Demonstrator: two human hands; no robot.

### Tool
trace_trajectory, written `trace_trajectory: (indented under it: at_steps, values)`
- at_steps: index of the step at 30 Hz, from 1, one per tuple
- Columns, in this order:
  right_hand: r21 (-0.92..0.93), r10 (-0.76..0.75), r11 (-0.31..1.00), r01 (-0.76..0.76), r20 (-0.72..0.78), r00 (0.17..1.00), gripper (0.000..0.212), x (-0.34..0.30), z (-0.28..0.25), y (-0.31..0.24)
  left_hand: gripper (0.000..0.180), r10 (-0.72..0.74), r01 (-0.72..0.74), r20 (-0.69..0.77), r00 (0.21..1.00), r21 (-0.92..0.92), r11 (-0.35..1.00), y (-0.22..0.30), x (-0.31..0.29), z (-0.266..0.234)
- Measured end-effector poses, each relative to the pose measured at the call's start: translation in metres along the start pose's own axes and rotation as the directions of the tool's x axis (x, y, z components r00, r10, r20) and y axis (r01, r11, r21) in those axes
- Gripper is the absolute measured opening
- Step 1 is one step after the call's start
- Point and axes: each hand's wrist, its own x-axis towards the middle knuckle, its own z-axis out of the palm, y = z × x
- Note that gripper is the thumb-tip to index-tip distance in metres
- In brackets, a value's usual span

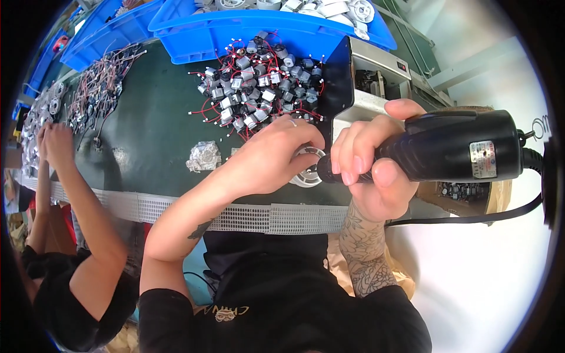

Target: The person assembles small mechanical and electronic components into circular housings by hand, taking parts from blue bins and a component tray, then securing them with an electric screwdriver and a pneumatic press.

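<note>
the right hand [368, 170] has its grip closed around a black electric screwdriver [453, 147], held level with its tip pointing left at a round white plastic part [307, 170] on the dark green counter [153, 135]. the left hand [276, 156] rests curled over that part, fingers pressing it down, so the part lies under the left grip and just beside the right one. behind them sits a pile of small motors [259, 79] with red wires, then a blue bin [235, 29]. a co-worker's hand [50, 144] works at far left.
</note>
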Motion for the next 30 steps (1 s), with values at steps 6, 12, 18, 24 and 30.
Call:
trace_trajectory:
  at_steps: [6, 12, 18, 24, 30]
  values:
    - [-0.362, 0.032, 0.932, 0.017, 0.131, 0.991, 0.051, -0.002, 0.003, 0.001, 0.017, 0.021, -0.020, -0.016, 1.000, 0.009, 1.000, -0.006, -0.004, 0.000]
    - [-0.373, -0.020, 0.923, 0.091, 0.190, 0.982, 0.050, -0.007, -0.002, 0.005, 0.016, 0.068, -0.068, -0.002, 0.998, 0.009, 0.998, -0.005, -0.003, 0.000]
    - [-0.436, -0.025, 0.895, 0.094, 0.160, 0.987, 0.054, -0.010, 0.005, 0.006, 0.013, 0.106, -0.106, 0.007, 0.994, -0.014, 0.994, -0.011, 0.001, -0.001]
    - [-0.003, -0.174, 0.985, 0.174, -0.005, 0.985, 0.065, -0.004, -0.013, -0.031, 0.057, 0.176, -0.192, 0.088, 0.980, 0.223, 0.956, 0.010, -0.018, -0.008]
    - [-0.090, -0.116, 0.990, 0.106, -0.111, 0.987, 0.063, -0.014, -0.046, -0.033, 0.052, -0.050, 0.199, -0.408, 0.911, 0.331, 0.922, 0.020, -0.036, -0.050]
